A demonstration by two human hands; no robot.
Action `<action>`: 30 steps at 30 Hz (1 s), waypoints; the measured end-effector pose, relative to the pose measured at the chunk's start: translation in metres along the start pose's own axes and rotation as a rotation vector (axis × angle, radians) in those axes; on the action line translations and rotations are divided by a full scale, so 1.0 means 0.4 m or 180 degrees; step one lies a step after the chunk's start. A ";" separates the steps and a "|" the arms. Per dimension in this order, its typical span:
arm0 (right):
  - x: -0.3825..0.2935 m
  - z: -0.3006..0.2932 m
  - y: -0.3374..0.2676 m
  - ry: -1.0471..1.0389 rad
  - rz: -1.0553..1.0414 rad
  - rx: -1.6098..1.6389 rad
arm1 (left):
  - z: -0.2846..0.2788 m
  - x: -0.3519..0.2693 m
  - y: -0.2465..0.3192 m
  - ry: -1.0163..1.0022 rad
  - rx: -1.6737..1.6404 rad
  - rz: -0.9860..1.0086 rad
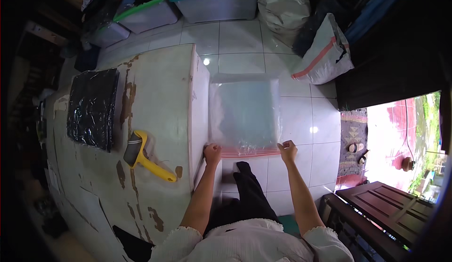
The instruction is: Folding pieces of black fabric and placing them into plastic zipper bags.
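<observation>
A clear plastic bag (245, 113) with a red-striped edge hangs spread out in front of me, above the tiled floor. My left hand (213, 154) pinches its near left corner, close to the side of the worn white table. My right hand (287, 150) pinches the near right corner. Between the two hands the red-lined edge runs nearly straight. A pale bluish area shows within the bag; whether that is something inside or the floor seen through it, I cannot tell.
On the white table (162, 96) to my left lie a stack of dark garments in clear plastic (92, 108) and a yellow-handled tape dispenser (150, 157). Storage boxes (215, 5) and a white sack (323, 55) stand beyond. A doorway mat (353, 138) and wooden furniture (385, 209) are at right.
</observation>
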State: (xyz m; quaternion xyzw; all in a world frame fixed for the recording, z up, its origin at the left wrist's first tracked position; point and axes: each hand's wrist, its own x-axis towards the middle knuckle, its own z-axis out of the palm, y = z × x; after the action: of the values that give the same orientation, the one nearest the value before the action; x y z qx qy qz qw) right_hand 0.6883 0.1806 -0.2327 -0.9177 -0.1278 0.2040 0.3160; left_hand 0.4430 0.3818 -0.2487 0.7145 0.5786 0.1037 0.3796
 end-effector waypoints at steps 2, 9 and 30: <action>0.001 -0.011 -0.022 -0.0218 -0.0132 0.0161 | -0.017 0.001 -0.018 0.0064 0.0035 0.0168; -0.024 -0.116 -0.051 -0.0176 -0.0205 0.0200 | -0.098 -0.048 0.176 0.0231 -0.0498 -0.0103; -0.669 -0.306 -0.934 -0.3601 -0.3221 0.2516 | -0.964 -0.969 0.188 0.3074 -0.2784 0.0420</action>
State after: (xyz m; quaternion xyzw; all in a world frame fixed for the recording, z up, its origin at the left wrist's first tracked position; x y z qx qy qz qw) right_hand 0.4680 0.3054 0.1697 -0.3327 -0.5801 0.4953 0.5545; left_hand 0.1531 0.1905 0.1799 0.4012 0.5434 0.6617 0.3254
